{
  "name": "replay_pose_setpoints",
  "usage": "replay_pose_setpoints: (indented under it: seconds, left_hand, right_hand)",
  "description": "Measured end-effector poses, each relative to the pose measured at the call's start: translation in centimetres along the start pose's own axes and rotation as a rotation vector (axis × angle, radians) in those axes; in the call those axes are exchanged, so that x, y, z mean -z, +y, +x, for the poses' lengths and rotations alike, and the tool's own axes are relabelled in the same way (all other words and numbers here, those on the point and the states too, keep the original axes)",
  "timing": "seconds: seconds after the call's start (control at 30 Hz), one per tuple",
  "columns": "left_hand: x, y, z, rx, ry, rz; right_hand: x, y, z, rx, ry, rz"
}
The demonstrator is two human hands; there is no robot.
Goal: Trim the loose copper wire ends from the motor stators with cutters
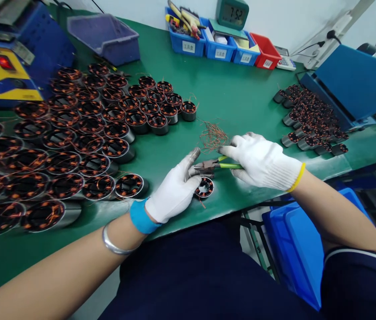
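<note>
My left hand [177,189], in a white glove with a blue wristband, is closed around one side of a small motor stator [204,187] at the table's front. Copper windings ring the stator's open top, and a loose wire end sticks out toward me. My right hand [256,160], gloved in white with a yellow cuff, grips green-handled pliers [230,166]. Their dark jaws lie just above the stator, close to my left fingertips; whether they bite on a wire I cannot tell. Beyond the pliers lies a loose heap of copper wire scraps [213,135].
Many wound stators [91,138] crowd the left side. Another group [308,118] stands right, by a blue machine [358,82]. Along the back are a purple bin [118,44], blue tool boxes [188,46], a red box [267,53] and a clock [233,15]. A blue crate [294,240] sits below.
</note>
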State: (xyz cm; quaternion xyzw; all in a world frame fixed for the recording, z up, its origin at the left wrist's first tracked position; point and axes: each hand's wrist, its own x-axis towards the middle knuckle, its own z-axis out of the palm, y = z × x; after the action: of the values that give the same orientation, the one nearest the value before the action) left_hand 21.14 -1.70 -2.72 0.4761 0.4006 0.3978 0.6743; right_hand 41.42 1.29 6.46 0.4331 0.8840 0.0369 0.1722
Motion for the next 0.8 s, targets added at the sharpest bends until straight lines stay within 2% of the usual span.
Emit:
replay_pose_setpoints:
  seconds: [0.5,0.67,0.8]
  left_hand:
    - [0.2,0.2,0.6,0.019,0.013,0.047]
    - [0.3,0.2,0.6,0.040,-0.012,0.007]
    - [0.3,0.4,0.2,0.051,0.007,-0.049]
  right_hand:
    - [-0.9,0.7,0.4,0.026,-0.026,0.084]
    - [-1.1,0.8,0.5,-0.048,-0.088,0.173]
    - [-2.4,0.9,-1.6,-0.121,-0.031,0.215]
